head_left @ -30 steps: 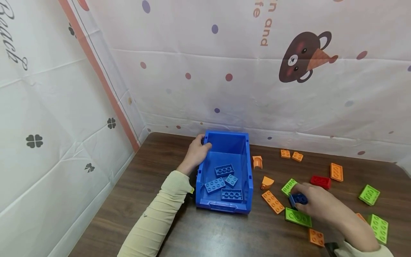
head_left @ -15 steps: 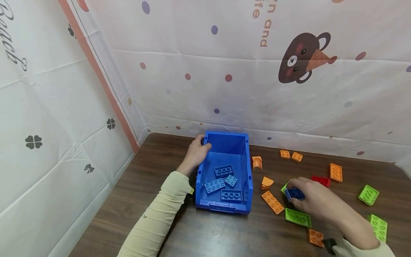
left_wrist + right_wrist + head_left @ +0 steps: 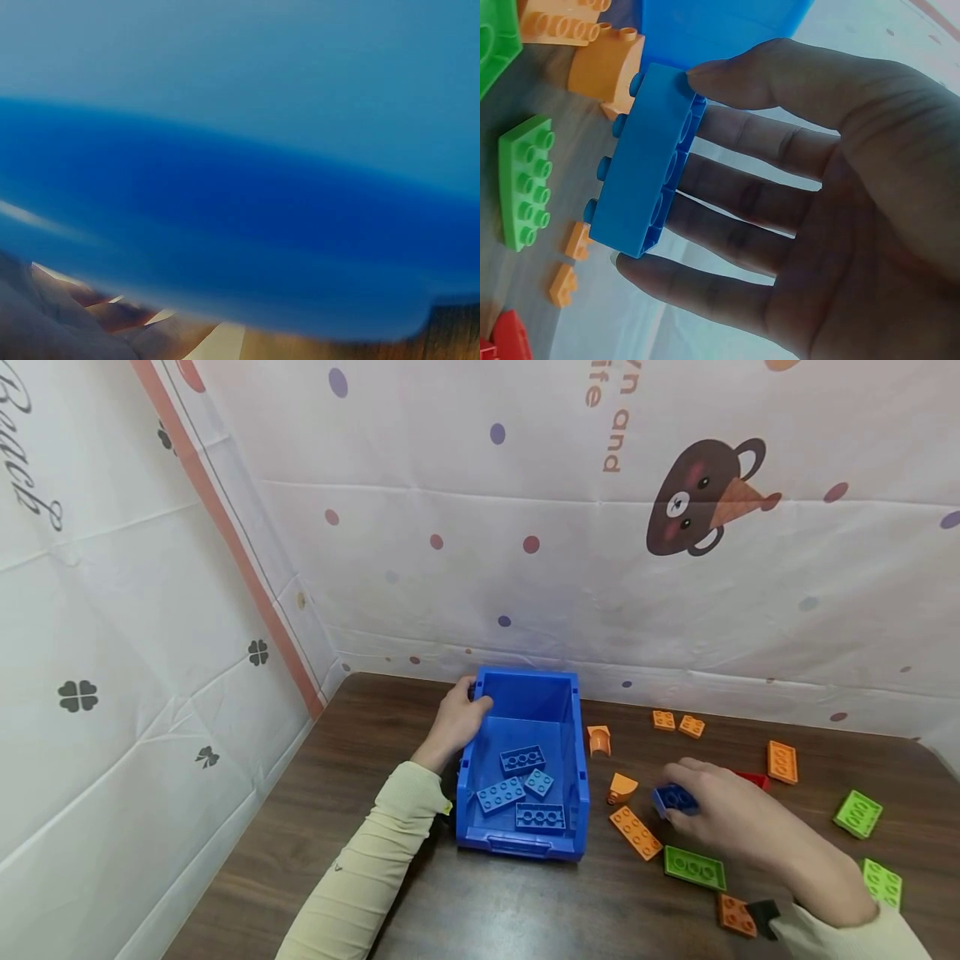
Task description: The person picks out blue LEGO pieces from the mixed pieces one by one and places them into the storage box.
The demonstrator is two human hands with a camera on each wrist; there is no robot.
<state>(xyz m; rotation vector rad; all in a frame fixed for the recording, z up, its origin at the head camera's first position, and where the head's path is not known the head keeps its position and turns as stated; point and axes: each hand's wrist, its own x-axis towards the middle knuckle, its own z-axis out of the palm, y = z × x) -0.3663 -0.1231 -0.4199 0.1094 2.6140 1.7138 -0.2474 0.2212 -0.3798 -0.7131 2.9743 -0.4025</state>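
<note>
A blue storage bin [image 3: 517,847] stands on the table with several blue toy bricks [image 3: 501,794] on its floor, some with their hollow undersides up. My left hand [image 3: 459,720] grips the bin's left wall near the back, thumb over the rim. In the left wrist view the bin's blue wall [image 3: 225,202] fills most of the picture. My right hand [image 3: 723,810] holds a blue toy brick [image 3: 645,157] to the right of the bin, pinched between thumb and fingertips. Its hollow side faces the palm in the right wrist view.
Between bin and right hand lie an orange wedge [image 3: 622,788] and a long orange brick [image 3: 635,832]. A green brick [image 3: 694,868] sits just below that hand. Two small orange bricks [image 3: 678,723] lie farther back; lime bricks [image 3: 858,814] lie at right. A patterned cloth [image 3: 450,568] hangs behind.
My right hand has drawn the blue brick slightly up and left, away from the green bricks and toward the bin. The left hand and the bin stay in place.
</note>
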